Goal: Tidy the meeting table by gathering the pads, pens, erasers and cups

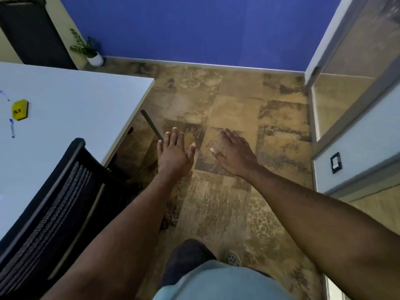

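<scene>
A white meeting table [75,100] fills the left side. On it, near the left edge, lies a yellow eraser [20,109] with a dark underside, and just below it a blue pen [12,128]. Another blue pen tip [4,95] shows at the far left edge. My left hand [174,153] and my right hand [234,153] are both stretched out palm down over the tiled floor, to the right of the table corner, fingers spread and holding nothing. No pads or cups are in view.
A black mesh chair [56,204] stands pushed against the table's near side. A small potted plant [93,55] sits by the blue wall. A glass door and partition [355,105] close off the right. Brown tiled floor [238,100] lies ahead.
</scene>
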{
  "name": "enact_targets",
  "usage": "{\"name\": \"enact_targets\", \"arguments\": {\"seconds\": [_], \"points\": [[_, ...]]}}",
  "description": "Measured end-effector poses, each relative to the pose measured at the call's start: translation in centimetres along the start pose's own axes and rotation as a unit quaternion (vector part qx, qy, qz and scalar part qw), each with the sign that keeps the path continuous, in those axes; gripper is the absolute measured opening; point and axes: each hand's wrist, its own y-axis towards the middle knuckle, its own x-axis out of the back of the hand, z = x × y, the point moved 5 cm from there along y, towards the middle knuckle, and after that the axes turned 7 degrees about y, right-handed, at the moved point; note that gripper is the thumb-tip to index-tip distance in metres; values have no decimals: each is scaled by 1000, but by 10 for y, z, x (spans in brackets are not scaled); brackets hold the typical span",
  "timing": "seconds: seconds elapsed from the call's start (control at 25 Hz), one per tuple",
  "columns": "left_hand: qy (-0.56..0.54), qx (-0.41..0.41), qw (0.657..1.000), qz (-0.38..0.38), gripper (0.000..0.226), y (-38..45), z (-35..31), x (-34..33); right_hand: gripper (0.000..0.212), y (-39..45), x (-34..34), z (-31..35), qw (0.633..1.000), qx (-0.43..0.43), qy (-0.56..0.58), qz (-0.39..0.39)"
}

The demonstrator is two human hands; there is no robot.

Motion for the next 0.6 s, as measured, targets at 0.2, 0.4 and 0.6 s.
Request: {"name": "enact_targets", "arguments": {"seconds": [0.2,0.4,0.6], "points": [[-27,56,998,24,69,124,-2,-5,89,134,12,-28,999,42,7,16],[-40,76,996,23,70,271,13,-22,82,285,16,-51,998,63,-13,19],[-39,80,995,35,71,423,28,-12,80,433,39,-54,996,85,-21,33]]}}
